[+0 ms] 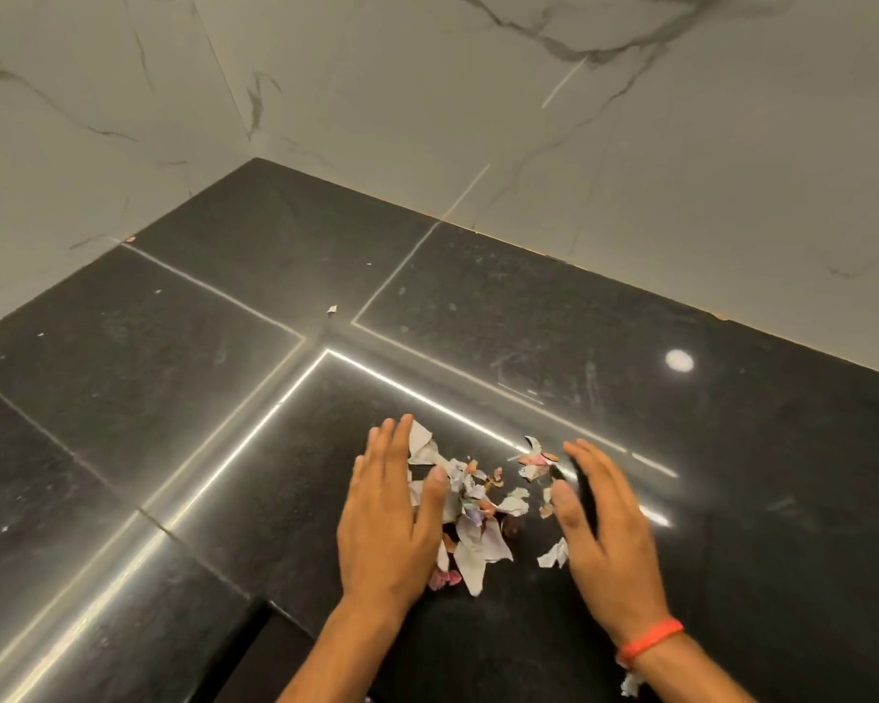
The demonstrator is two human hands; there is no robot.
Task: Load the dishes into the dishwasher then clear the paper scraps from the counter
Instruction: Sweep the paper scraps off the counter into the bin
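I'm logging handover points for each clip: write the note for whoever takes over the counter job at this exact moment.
Left hand: open, flat on the black counter, against the left side of the paper scraps.
Right hand: open, on the pile's right side, holding nothing.
Scraps: mostly one loose pile between the hands; one stray scrap lies farther back near the tile seams.
Done: scraps largely gathered. No dishes or dishwasher in view, so that step cannot be judged.
Left: close the hands, lift the pile, fetch the stray, discard.

Red wristband (649, 642), bare forearms
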